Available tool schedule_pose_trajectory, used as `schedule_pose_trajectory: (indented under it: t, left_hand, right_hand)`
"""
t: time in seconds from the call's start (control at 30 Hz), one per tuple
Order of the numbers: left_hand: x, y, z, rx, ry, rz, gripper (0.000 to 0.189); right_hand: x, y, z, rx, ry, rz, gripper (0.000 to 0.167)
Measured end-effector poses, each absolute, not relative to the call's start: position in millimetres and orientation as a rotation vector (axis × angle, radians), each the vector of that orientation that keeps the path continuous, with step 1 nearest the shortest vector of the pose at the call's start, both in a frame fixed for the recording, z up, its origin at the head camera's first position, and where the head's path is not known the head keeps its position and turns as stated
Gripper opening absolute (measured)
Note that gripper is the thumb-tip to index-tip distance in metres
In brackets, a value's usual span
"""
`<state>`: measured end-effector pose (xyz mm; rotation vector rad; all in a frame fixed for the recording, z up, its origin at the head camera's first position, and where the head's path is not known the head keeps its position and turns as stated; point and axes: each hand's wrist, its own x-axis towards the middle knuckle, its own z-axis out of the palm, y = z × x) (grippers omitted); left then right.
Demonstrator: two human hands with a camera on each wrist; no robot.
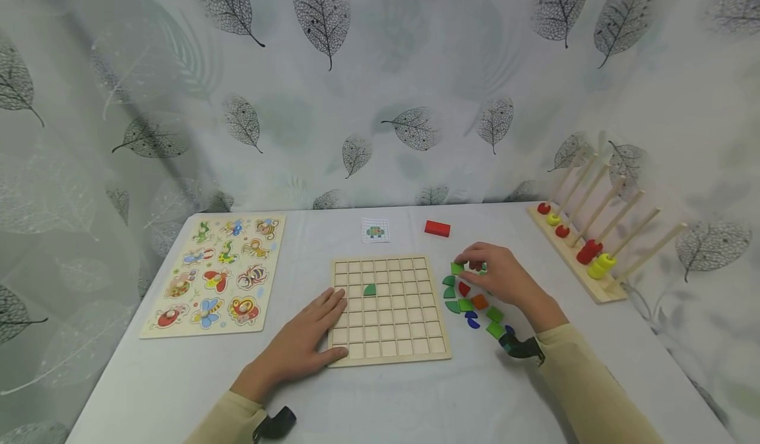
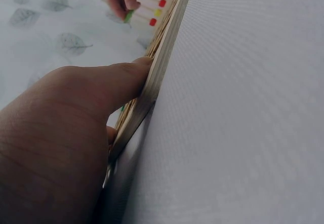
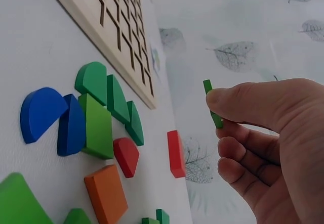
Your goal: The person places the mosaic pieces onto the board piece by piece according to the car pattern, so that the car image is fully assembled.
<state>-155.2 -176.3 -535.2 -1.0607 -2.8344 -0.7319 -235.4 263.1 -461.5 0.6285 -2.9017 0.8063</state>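
Observation:
My left hand (image 1: 304,340) lies along the left side of a wooden grid board (image 1: 388,349), fingers straight and thumb at its lower left corner. In the left wrist view the thumb presses on the board's edge (image 2: 161,64). One dark green quarter-circle tile (image 1: 370,290) sits in a cell of the grid. Right of the board, my right hand (image 1: 503,278) pinches a light green square tile (image 3: 216,119) between thumb and index finger, held above the table. Loose tiles lie beneath it, among them a blue one (image 3: 43,114), an orange square (image 3: 107,193) and a red quarter circle (image 3: 126,157).
Behind the board are a small pattern card (image 1: 376,231) and a red block (image 1: 437,228). An animal puzzle board (image 1: 234,284) occupies the left side. At the right stands a wooden peg rack (image 1: 578,259) with red and yellow beads. A leaf-patterned curtain (image 1: 410,167) hangs behind the table.

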Motion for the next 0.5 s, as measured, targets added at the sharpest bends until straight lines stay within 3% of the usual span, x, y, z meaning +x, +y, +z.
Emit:
schedule_pose_trajectory:
  t: [0.5]
  left_hand:
    - [-154.4,-177.0,-534.8,-1.064,-2.829,-0.709,0.093]
  right_hand:
    - [-235.4,248.4,-457.9,0.695,-2.879,0.799,0.022]
